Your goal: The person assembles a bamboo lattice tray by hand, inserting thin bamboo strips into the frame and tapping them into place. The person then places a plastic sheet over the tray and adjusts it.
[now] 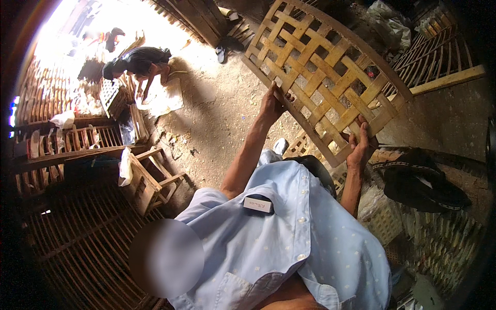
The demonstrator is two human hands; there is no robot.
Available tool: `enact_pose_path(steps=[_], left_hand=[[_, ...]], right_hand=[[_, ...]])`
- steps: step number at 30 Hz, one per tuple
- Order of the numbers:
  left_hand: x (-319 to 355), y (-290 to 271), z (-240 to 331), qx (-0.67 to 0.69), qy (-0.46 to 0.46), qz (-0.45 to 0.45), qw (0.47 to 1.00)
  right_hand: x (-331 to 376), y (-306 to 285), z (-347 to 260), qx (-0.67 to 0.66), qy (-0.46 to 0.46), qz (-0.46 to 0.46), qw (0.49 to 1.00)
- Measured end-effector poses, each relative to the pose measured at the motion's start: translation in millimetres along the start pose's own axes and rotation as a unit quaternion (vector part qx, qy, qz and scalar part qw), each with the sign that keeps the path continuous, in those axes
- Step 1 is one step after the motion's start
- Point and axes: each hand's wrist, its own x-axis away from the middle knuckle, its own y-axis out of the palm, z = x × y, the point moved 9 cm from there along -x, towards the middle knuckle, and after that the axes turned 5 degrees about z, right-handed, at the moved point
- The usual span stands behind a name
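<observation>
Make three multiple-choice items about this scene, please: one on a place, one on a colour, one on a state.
1. Where is the small wooden stool?
A. On the ground at the person's left
B. On top of the lattice panel
C. In the right hand

2. What colour is the shirt of the person who holds the panel?
A. Red
B. Light blue
C. Black

3. How is the woven bamboo lattice panel held?
A. It lies flat on the ground, untouched
B. One hand alone lifts it
C. Both hands grip its lower edge and it is raised

Answers:
1 A: the wooden stool stands on the dirt at the left.
2 B: the shirt is light blue.
3 C: the left hand and right hand clasp the lattice panel, which is up off the ground.
</observation>
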Motion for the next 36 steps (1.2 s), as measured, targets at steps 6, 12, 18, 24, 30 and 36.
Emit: enact_pose_path(steps=[6, 12, 18, 24, 30, 36], left_hand=[[20.1, 15.0, -24.6, -0.007, -0.094, -0.232, 0.968], [47.1, 30.3, -28.3, -0.011, -0.116, -0.342, 0.933], [37.0, 24.1, -18.3, -0.232, -0.014, -0.212, 0.949], [27.2, 18.7, 8.2, -0.149, 0.032, -0.160, 0.975], [9.8, 10.4, 19.5, -0.212, 0.056, -0.015, 0.975], [7.7, -0.3, 19.0, -0.277, 0.102, 0.042, 0.954]], right_hand=[[-9.7, -14.1, 30.0, -0.070, 0.063, -0.003, 0.996], [-3.6, -10.8, 31.1, -0.004, 0.098, -0.024, 0.995], [-8.2, -9.6, 27.7, -0.063, 0.056, -0.002, 0.996], [-6.1, -8.5, 25.3, -0.069, 0.051, 0.010, 0.996], [-4.1, -5.4, 18.1, -0.038, 0.030, 0.024, 0.999], [-3.0, -0.8, 18.7, -0.048, 0.038, -0.012, 0.998]])
